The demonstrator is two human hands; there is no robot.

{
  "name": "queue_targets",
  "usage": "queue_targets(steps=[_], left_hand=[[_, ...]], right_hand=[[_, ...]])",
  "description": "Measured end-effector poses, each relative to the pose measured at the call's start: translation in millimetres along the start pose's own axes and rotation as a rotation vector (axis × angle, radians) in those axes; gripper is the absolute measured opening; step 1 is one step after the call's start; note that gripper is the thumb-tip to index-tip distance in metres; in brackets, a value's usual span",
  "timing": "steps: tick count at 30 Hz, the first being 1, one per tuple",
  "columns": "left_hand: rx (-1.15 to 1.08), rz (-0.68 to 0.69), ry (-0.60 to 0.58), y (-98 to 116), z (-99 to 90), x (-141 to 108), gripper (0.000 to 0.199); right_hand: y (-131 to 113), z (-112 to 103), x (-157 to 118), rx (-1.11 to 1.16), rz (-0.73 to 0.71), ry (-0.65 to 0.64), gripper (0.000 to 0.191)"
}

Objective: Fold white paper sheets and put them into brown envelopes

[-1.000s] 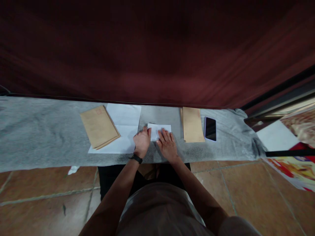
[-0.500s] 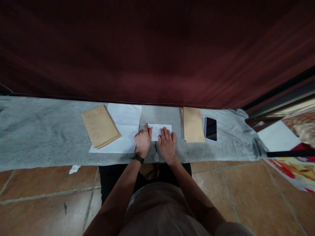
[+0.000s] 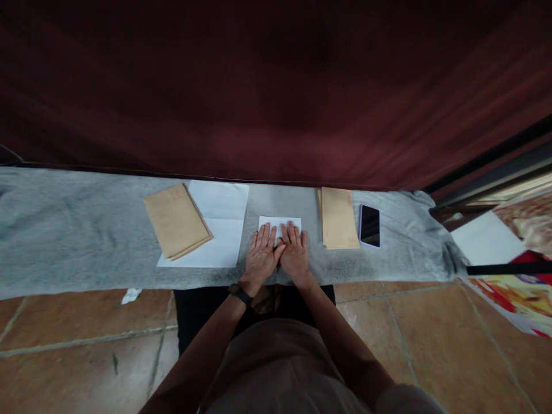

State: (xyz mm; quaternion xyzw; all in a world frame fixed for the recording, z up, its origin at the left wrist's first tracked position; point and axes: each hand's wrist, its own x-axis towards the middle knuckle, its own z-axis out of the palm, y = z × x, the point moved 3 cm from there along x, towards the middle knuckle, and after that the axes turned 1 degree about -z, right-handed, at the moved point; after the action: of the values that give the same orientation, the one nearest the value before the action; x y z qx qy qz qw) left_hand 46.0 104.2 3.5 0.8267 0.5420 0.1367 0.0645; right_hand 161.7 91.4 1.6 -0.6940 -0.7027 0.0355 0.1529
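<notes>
A small folded sheet of white paper [image 3: 279,221] lies on the grey cloth in front of me, its lower part hidden under my hands. My left hand [image 3: 261,259] rests flat on its left side, fingers stretched out and pointing away from me. Flat on the right side is my right hand [image 3: 295,256], its fingers also extended. The two thumbs meet near the middle of the paper. Left of my hands, a stack of brown envelopes [image 3: 177,223] overlaps a larger white sheet [image 3: 226,218] with a crease across it. More brown envelopes [image 3: 340,218] lie to the right.
A phone [image 3: 370,226] with a dark screen lies beside the right envelopes. Grey cloth [image 3: 86,230] covers the narrow table, and a dark red curtain-like surface [image 3: 276,115] rises behind it. At far right are a white card [image 3: 489,244] and a colourful printed sheet [image 3: 513,302].
My left hand has turned from a side-on, curled pose to lying flat on the folded paper, closer to my right hand. The right hand has stayed nearly in place.
</notes>
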Motion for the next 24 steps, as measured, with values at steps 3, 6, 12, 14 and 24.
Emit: queue_targets(steps=[3,6,12,14,24], left_hand=[[0.013,-0.032,0.018,-1.5,0.9,-1.6,0.063],[0.028,-0.109,0.038,-1.6,-0.2,-2.4,0.061],[0.032,-0.217,0.048,1.9,-1.4,-0.8,0.060],[0.034,-0.220,0.037,3.0,-1.5,0.0,0.060],[0.023,-0.184,-0.049,3.0,-3.4,0.1,0.061]], right_hand=[[7.0,-1.7,0.2,-0.012,0.005,0.014,0.053],[20.7,-4.4,-0.6,-0.027,0.029,0.050,0.053],[38.3,-11.7,-2.9,-0.043,0.061,0.086,0.053],[33.6,-15.5,-3.2,-0.031,0.057,0.104,0.053],[4.4,-8.6,-20.2,-0.011,-0.234,-0.050,0.051]])
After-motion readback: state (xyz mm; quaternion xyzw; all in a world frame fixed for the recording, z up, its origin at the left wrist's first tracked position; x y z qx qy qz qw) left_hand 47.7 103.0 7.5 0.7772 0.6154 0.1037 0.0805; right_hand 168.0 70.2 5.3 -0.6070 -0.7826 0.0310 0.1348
